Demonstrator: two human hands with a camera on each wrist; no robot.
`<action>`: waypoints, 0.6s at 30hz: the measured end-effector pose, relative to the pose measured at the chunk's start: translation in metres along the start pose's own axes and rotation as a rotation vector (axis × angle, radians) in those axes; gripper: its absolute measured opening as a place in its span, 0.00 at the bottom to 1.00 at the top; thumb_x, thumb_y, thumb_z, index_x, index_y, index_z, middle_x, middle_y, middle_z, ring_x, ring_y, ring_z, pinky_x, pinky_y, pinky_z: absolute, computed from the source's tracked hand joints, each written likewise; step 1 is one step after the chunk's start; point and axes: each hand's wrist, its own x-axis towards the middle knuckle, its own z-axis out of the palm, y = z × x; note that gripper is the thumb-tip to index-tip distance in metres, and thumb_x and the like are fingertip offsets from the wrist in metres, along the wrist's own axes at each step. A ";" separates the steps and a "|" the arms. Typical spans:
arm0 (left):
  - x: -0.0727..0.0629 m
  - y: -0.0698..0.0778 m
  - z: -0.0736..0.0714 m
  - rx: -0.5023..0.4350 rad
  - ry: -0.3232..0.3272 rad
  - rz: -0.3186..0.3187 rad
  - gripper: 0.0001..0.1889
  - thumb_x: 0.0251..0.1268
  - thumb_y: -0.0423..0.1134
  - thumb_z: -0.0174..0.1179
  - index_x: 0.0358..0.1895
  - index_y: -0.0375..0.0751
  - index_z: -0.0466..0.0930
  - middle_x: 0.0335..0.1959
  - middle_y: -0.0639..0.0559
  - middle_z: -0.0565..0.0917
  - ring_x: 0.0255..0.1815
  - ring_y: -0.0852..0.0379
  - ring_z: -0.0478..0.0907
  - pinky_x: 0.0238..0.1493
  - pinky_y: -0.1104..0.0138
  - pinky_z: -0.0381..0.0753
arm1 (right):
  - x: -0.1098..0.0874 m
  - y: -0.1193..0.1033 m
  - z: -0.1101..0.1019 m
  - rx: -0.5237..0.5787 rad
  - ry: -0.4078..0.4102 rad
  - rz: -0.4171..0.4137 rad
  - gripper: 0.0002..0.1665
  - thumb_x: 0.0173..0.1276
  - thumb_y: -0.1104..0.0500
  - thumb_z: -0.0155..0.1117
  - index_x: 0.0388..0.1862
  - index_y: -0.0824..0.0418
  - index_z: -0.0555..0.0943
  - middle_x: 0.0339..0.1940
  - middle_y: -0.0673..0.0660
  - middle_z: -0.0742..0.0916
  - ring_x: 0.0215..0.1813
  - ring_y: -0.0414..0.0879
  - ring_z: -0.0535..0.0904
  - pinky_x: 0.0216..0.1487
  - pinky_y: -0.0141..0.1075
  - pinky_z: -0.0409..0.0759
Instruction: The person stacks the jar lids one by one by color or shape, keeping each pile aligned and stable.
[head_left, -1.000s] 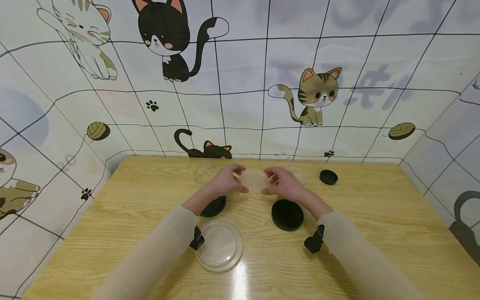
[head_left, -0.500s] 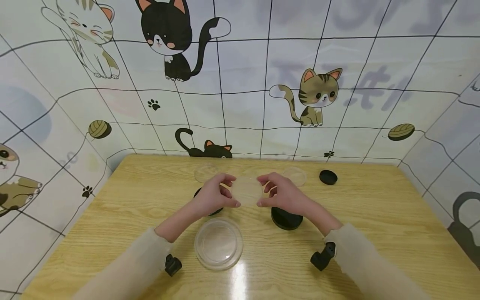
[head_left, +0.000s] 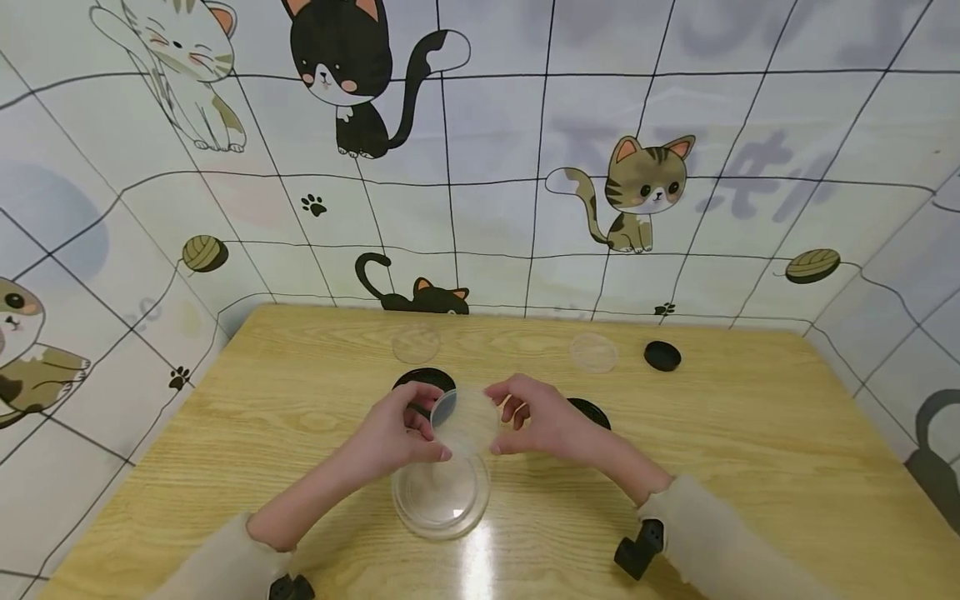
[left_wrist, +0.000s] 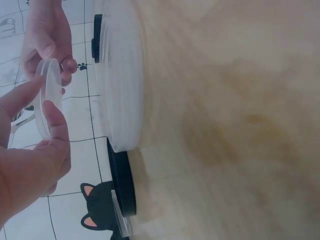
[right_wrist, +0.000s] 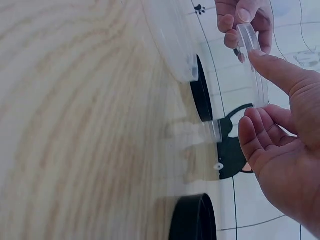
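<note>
Between both hands, a shallow clear plastic lid (head_left: 467,421) is held up above the table. My left hand (head_left: 397,429) grips its left edge with thumb and fingers. On the opposite edge, my right hand (head_left: 536,423) pinches it the same way. Seen edge-on in the left wrist view, the lid (left_wrist: 49,95) is thin and rimmed. The right wrist view shows the lid (right_wrist: 256,75) with thumb above and fingertips at its lower end. In the head view it overlaps the far edge of a larger stack of clear round pieces (head_left: 441,500) lying on the table.
A black round lid (head_left: 424,377) lies behind my left hand; another black lid (head_left: 591,411) is partly hidden by my right hand. Toward the back are a clear disc (head_left: 416,343), a second clear disc (head_left: 594,352) and a small black lid (head_left: 662,356). A cat-print cloth backs the table (head_left: 712,442).
Both hands have brought the clear lid nearer and slightly left, from the back middle of the table to the far edge of the clear stack.
</note>
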 end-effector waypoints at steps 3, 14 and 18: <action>-0.010 -0.003 -0.003 0.000 -0.009 -0.014 0.38 0.46 0.27 0.80 0.64 0.28 0.71 0.54 0.34 0.71 0.37 0.51 0.77 0.37 0.66 0.83 | 0.001 -0.001 0.008 -0.011 -0.020 -0.017 0.39 0.59 0.59 0.82 0.67 0.66 0.76 0.54 0.61 0.81 0.45 0.49 0.79 0.48 0.40 0.81; -0.040 -0.013 -0.009 0.057 -0.057 0.016 0.40 0.45 0.29 0.81 0.64 0.29 0.70 0.53 0.38 0.71 0.35 0.52 0.76 0.31 0.67 0.80 | 0.002 -0.004 0.033 -0.021 -0.094 -0.058 0.36 0.56 0.59 0.83 0.62 0.65 0.79 0.46 0.54 0.81 0.43 0.44 0.78 0.45 0.36 0.81; -0.045 -0.019 -0.010 0.099 -0.058 0.030 0.41 0.44 0.30 0.82 0.64 0.29 0.71 0.51 0.39 0.72 0.34 0.54 0.76 0.33 0.68 0.80 | 0.004 -0.005 0.039 -0.031 -0.119 -0.067 0.36 0.56 0.59 0.83 0.62 0.65 0.79 0.44 0.52 0.81 0.42 0.43 0.78 0.44 0.34 0.80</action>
